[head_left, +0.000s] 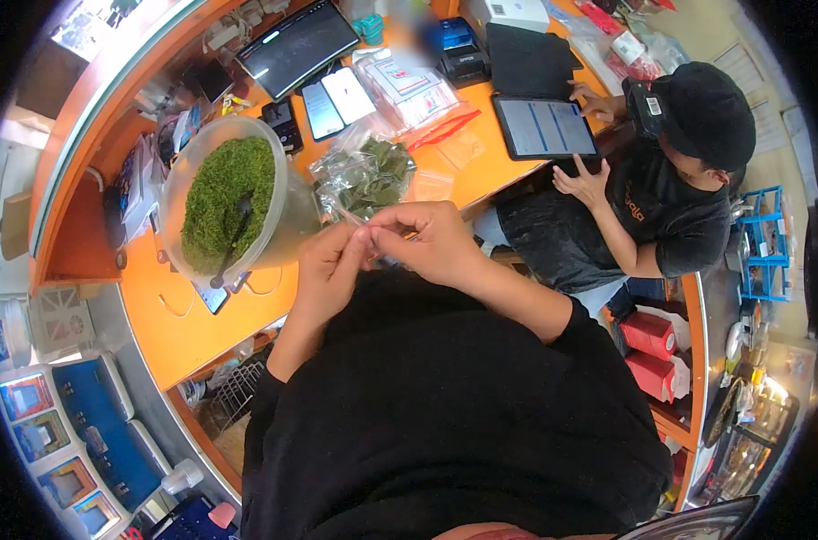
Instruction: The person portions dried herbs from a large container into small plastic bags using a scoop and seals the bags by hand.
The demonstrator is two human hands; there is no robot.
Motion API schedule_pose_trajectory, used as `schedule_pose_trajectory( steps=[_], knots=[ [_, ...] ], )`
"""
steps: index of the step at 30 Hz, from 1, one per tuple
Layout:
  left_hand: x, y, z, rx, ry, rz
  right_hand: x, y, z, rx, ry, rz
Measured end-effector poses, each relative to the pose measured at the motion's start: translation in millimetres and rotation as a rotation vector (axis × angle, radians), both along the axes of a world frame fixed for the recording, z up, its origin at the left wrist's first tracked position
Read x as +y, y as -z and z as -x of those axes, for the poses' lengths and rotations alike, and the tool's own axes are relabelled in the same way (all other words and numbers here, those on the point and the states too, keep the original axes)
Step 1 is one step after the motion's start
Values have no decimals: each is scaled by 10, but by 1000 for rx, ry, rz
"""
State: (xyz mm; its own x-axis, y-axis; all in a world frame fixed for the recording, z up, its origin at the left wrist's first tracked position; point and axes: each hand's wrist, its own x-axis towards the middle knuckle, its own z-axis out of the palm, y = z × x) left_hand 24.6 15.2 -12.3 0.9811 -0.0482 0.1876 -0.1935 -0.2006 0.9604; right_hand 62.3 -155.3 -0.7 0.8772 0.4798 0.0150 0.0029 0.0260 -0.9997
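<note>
My left hand [330,263] and my right hand [431,241] meet fingertip to fingertip just in front of my body. Both are closed in a pinch on the gathered end of a clear plastic bag [364,171], which has flat green leaves inside and lies on the orange table. The exact grip is partly hidden behind the fingers. Left of the bag, a large translucent tub [292,207] leans tilted toward the left, full of finely chopped green herbs [222,184]. A dark spoon [236,238] is stuck in the herbs.
On the orange table [170,328] are phones [346,95], a monitor [298,45], a bag of printed packets [409,85] and a black printer [463,58]. At right, a co-worker [670,180] in a black cap touches a tablet [546,128].
</note>
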Motion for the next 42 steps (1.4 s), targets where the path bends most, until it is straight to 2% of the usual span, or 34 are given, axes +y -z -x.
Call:
schedule_pose_trajectory(
  steps=[4,8,10,11,12,13,16,19,20,22,24,26,28,31,33,35,38,41,42],
  knots=[
    [55,-95,164,-6,-47,-46,170,6,157,-101,101,98],
    [164,97,341,-170,36,-267,326,161,264,-278,225,253],
    [324,67,417,143,34,-24,425,177,323,-329,235,277],
    [453,47,464,289,32,101,425,197,389,-486,161,292],
    [628,51,514,314,50,46,375,217,424,-648,91,306],
    [752,-49,553,280,51,-103,407,194,414,-816,25,321],
    [995,-434,755,162,1,-522,652,-79,500,-965,-273,430],
    [1240,-574,927,194,-73,-512,854,-378,539,-1088,-353,292],
    [1295,-599,972,88,-20,-389,979,-457,542,-1118,-309,177],
    [1380,-639,1093,-121,90,-142,1116,-541,526,-1114,-393,158],
    [1500,-752,1249,175,316,71,1283,-691,522,-1073,-514,118],
    [1607,-790,1357,304,396,215,1435,-706,536,-953,-523,8],
    [1696,-760,1419,266,330,281,1494,-796,407,-708,-592,-45],
    [1819,-661,1451,64,255,362,1721,-645,256,-891,-308,174],
    [1878,-682,1464,-53,83,337,1829,-441,186,-1077,-297,357],
    [1937,-675,1439,-188,-84,380,1910,-330,70,-1183,-299,418],
    [2099,-713,1452,-282,-300,246,2042,-181,-351,-955,-210,300],
    [2179,-755,1326,-362,-441,130,2040,-183,-541,-517,-117,528],
    [2204,-757,1278,-396,-474,93,2028,-195,-487,-495,-112,553]
  ],
)
